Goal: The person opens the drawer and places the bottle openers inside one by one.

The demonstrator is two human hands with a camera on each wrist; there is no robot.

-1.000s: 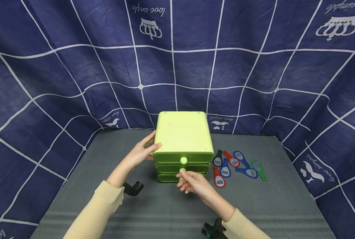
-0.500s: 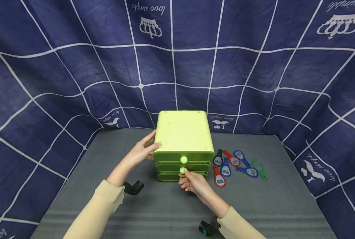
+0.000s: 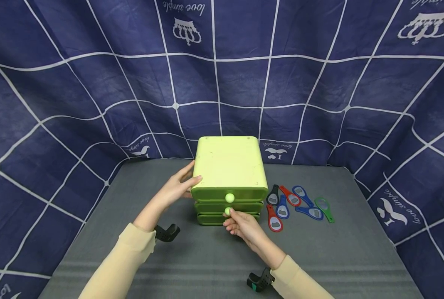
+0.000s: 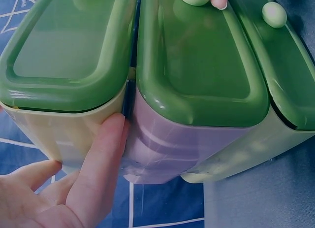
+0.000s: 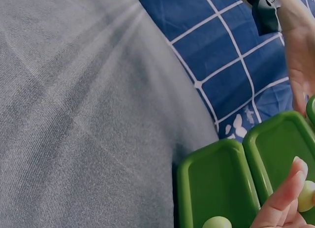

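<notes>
Right-hand fingers [image 3: 235, 215] pinch a green drawer's [image 3: 208, 207] round, paler knob [image 3: 227, 211].

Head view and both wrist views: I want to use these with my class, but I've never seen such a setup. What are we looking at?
There is no machine: a person works with two bare hands. The head picture comes from a camera worn on the head, looking forward and down; each wrist picture comes from a camera worn on that wrist. On the grey surface stands a green three-drawer box; seven bottle openers lie to its right. The left hand rests against the box's left side, thumb at its top edge. The right hand pinches the middle knob.
</notes>
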